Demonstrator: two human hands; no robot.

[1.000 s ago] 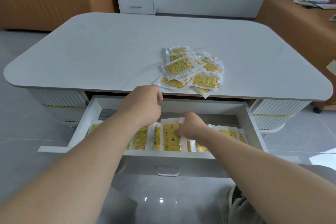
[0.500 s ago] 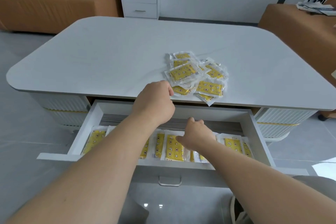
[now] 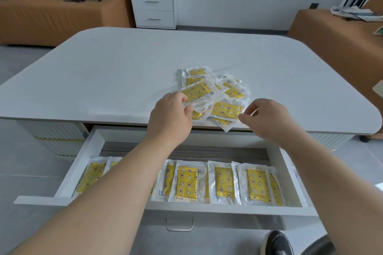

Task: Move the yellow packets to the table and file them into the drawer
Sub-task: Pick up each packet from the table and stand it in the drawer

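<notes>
My left hand point(image 3: 172, 118) pinches the top yellow packet point(image 3: 199, 92) on the table point(image 3: 124, 72). My right hand point(image 3: 267, 119) hovers half-open beside the pile point(image 3: 230, 107), empty.

head cam | fwd+down | close over table point(image 3: 103, 72) & drawer point(image 3: 80, 161)

Bare table point(image 3: 99, 72) is spreading wide to the left of, behind and to the right of the pile of yellow packets point(image 3: 234, 91); the pile is sitting at the front edge, one corner hanging over; the left hand point(image 3: 172, 116) is blocking its near-left side, pinching the top packet point(image 3: 196, 93); the right hand point(image 3: 267, 118) is crowding its right corner; a gap is showing between them; below, the open drawer point(image 3: 83, 161) is offering a bare strip along its back; the row of filed packets point(image 3: 222, 182) is filling its front, both forearms crossing over it.
</notes>
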